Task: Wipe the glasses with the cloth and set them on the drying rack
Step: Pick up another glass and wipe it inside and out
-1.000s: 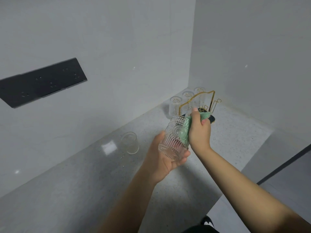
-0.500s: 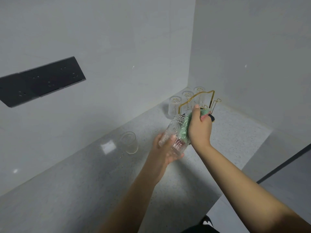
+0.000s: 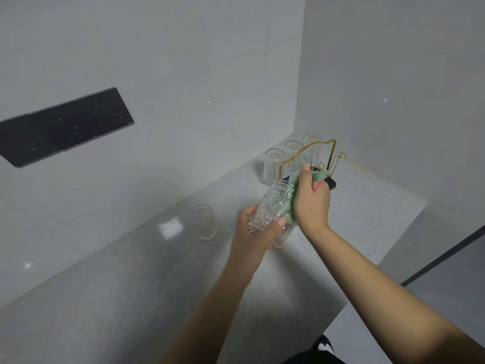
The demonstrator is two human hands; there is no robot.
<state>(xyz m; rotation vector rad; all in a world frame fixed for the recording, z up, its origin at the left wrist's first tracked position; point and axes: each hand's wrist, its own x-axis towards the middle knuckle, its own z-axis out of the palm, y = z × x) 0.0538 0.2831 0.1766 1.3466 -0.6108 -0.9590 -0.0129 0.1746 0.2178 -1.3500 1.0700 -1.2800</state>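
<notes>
No writing to read. L hand [image 3: 256,233] grip closed round patterned glass [image 3: 273,208], just in front of gold rack [image 3: 309,156]; R hand [image 3: 312,199] grip squeezing green cloth [image 3: 319,176] vs glass. Rack base partly hidden.

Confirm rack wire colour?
Gold wire on the rack, with a dark base. The head view, the only one, shows it.
</notes>
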